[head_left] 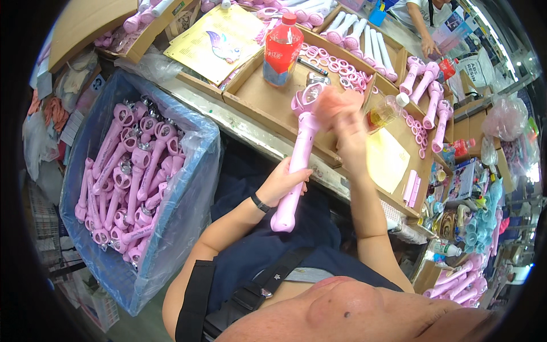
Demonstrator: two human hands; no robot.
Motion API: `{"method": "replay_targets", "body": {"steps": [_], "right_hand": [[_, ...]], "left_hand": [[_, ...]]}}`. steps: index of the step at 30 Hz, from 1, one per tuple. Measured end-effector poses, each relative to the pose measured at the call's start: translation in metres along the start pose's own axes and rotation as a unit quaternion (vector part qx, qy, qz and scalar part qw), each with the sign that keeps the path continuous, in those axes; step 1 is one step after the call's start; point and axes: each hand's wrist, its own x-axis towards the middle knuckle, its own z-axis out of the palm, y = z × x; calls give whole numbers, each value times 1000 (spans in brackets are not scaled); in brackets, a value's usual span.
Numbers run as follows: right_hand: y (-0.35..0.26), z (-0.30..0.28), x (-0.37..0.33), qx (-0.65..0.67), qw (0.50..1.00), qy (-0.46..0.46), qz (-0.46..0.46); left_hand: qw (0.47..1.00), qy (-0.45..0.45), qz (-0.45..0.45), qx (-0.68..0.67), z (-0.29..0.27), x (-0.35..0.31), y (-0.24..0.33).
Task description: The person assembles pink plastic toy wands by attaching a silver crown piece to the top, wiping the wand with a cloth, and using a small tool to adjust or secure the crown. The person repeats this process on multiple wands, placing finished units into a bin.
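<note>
My left hand (289, 180) is closed round the handle of a pink toy wand (302, 149), which stands tilted with its ring-shaped head up and away from me. Beside that head, my right hand (348, 130) is smeared by motion. It grips a soft orange-pink thing (338, 104) that looks like a cloth, close to the wand's head. Whether the cloth touches the wand, I cannot tell. Under both hands lies the shallow cardboard tray (250, 97) on the worktable.
At left stands a blue bin (199, 148) lined with clear plastic, full of pink wands (137, 165). A red-labelled bottle (283, 51) stands in the tray near pink rings (347, 71). Yellow sheets (213, 43) lie behind. Another person's hand (428, 45) shows far right.
</note>
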Motion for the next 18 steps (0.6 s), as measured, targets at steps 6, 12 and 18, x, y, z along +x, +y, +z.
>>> {"method": "replay_targets", "body": {"steps": [6,12,18], "right_hand": [[29,43,-39,-335,929,103,-122],[21,19,-22,279,936,-43,209],[14,24,-3,425,903,5,56]], "left_hand": [[999,4,35,32,3,-10,-14],[935,-20,201,290,11,-17,-17],[942,-283,-65,-166,-2,-18,-7]]}}
